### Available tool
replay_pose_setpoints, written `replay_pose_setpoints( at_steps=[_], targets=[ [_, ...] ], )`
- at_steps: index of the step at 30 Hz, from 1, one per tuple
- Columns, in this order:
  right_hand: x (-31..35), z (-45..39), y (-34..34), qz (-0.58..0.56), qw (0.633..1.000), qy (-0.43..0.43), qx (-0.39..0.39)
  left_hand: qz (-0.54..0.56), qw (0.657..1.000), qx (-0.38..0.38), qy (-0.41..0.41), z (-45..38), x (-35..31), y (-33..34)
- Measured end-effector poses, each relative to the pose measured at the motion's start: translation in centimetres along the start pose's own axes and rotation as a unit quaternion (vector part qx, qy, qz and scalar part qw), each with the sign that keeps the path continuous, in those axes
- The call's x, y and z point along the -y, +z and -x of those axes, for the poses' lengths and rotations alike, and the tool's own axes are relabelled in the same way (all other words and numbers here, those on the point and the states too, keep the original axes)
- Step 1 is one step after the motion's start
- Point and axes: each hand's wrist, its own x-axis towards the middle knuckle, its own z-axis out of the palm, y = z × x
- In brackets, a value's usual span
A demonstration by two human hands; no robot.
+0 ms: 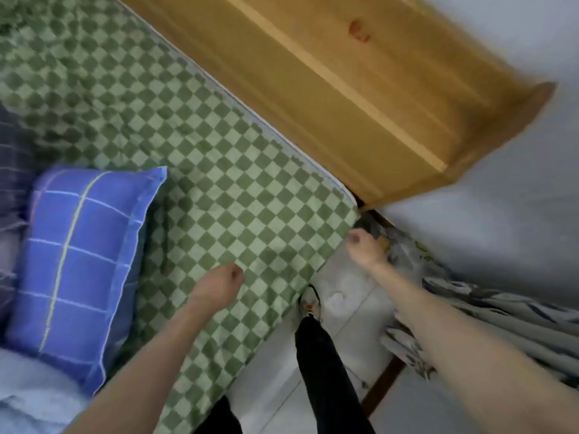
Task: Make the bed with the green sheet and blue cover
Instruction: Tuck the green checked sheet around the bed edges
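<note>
The green checkered sheet (194, 158) lies spread over the mattress, reaching the corner by the headboard. My left hand (221, 285) sits curled on the sheet near the bed's side edge, gripping the fabric. At the mattress corner my right hand (363, 249) holds the sheet's edge, its fingers curled and partly hidden under the cloth. A blue plaid pillow (84, 261) lies on the left of the bed. Beyond it, at the frame's left edge, is darker blue plaid fabric (14, 170), likely the cover. The picture is motion-blurred.
A wooden headboard (360, 89) runs along the far side of the bed. Pale blue cloth (34, 399) is bunched at the bottom left. My dark trouser leg and shoe (310, 303) stand on the light tiled floor (341, 296). A grey patterned curtain (470, 311) hangs at the right.
</note>
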Motion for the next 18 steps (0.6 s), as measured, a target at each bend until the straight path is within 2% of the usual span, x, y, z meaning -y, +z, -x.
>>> replay_pose_setpoints(
  at_steps=[3,6,9,11,13,18],
  targets=[
    [-0.5,-8.6,-1.7,0.007,0.998,0.028,-0.057,-0.091,0.995,-0.038,0.031,-10.8,-3.2,-2.2],
    [-1.5,-14.1,-1.2,0.041,0.997,0.043,-0.055,-0.155,0.980,-0.074,0.098,-19.5,-7.9,-4.2],
    [-3.8,-16.4,1.2,0.044,0.993,-0.001,-0.113,-0.192,0.964,-0.109,0.145,-26.0,-11.6,-4.3],
    [-5.1,-16.5,2.3,0.004,0.980,-0.036,-0.197,-0.220,0.957,-0.111,0.150,-28.8,-13.3,-3.9],
    [-6.1,-16.0,2.9,-0.061,0.967,-0.043,-0.245,-0.253,0.950,-0.103,0.150,-30.5,-14.4,-3.2],
    [-6.6,-15.8,3.1,-0.217,0.943,-0.020,-0.253,-0.294,0.931,-0.119,0.180,-32.2,-15.2,-5.1]
  ],
)
